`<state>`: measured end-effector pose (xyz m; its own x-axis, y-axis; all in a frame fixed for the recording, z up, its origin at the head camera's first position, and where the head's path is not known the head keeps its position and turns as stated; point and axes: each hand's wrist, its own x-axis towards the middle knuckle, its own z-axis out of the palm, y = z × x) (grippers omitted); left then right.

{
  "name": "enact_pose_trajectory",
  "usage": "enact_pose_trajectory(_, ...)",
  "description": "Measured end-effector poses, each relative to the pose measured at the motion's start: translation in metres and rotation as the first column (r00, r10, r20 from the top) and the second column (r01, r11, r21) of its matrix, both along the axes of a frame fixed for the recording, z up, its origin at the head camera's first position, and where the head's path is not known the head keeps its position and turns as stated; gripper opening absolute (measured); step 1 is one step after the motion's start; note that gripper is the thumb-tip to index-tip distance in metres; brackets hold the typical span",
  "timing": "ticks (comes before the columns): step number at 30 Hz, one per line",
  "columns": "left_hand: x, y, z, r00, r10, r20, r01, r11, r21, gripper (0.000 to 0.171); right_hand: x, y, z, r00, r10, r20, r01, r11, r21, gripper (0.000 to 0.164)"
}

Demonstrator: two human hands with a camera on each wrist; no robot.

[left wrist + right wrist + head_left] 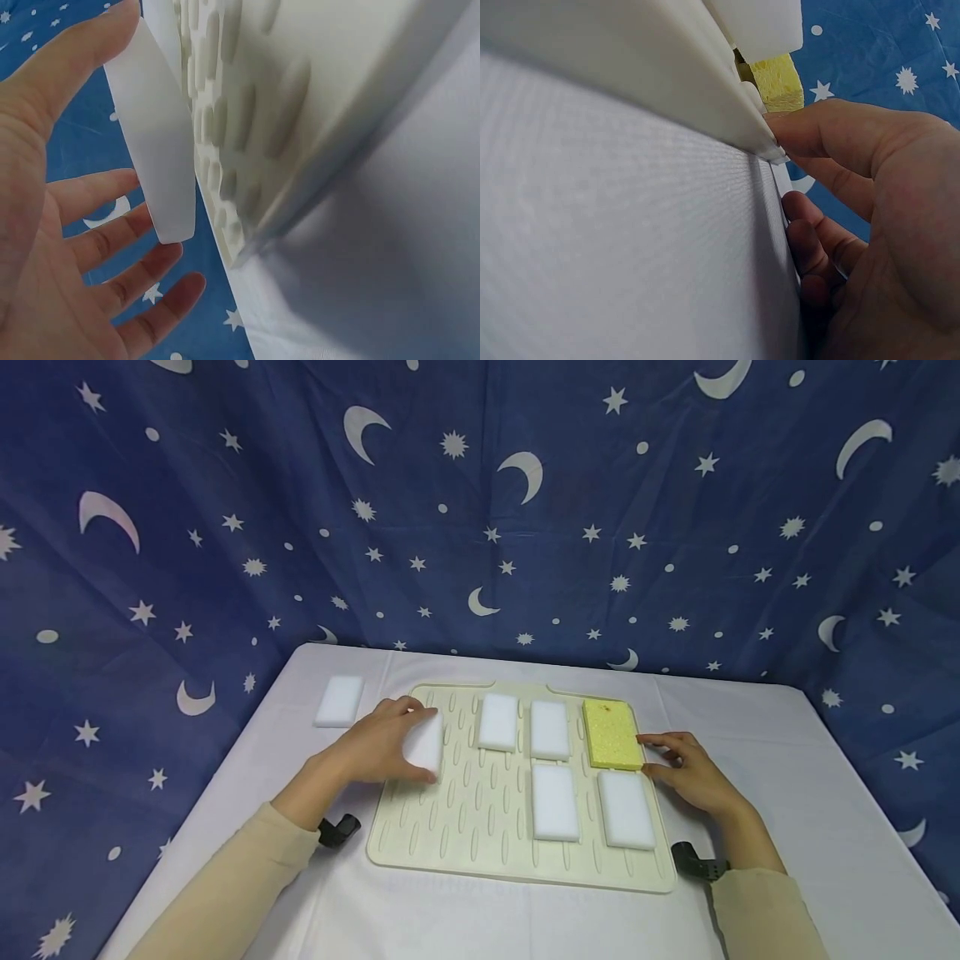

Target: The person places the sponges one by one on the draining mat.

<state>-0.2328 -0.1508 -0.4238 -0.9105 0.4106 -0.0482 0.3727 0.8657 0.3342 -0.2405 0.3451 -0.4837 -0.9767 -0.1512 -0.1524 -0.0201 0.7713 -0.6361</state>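
Note:
My left hand [384,739] pinches a white sponge block [425,745] between thumb and fingers at the left side of a cream ridged drying mat [465,827]. In the left wrist view, that white block stands tilted beside the mat's ridges, between thumb and fingertips. On the mat's right side lies a yellow sponge [613,735] with a small dark mark. My right hand [693,772] is beside it, thumb and index fingertip touching at the sponge's right edge and the mat's rim. The right wrist view shows its other fingers loosely bent past that rim.
Several more white blocks lie flat on the mat, one [553,802] near the middle and another [626,810] below the yellow sponge. A further white block [340,701] rests on the white tablecloth [450,918], left of the mat. A starry blue curtain [480,527] hangs behind.

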Motion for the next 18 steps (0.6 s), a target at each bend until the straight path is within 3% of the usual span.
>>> enact_pose_trajectory(18, 0.012, 0.024, -0.004, 0.999, -0.023, -0.039, 0.022, 0.999, -0.025, 0.102, 0.001, -0.001, 0.001, 1.000, -0.002, -0.001, 0.002, 1.000, 0.013, 0.056)
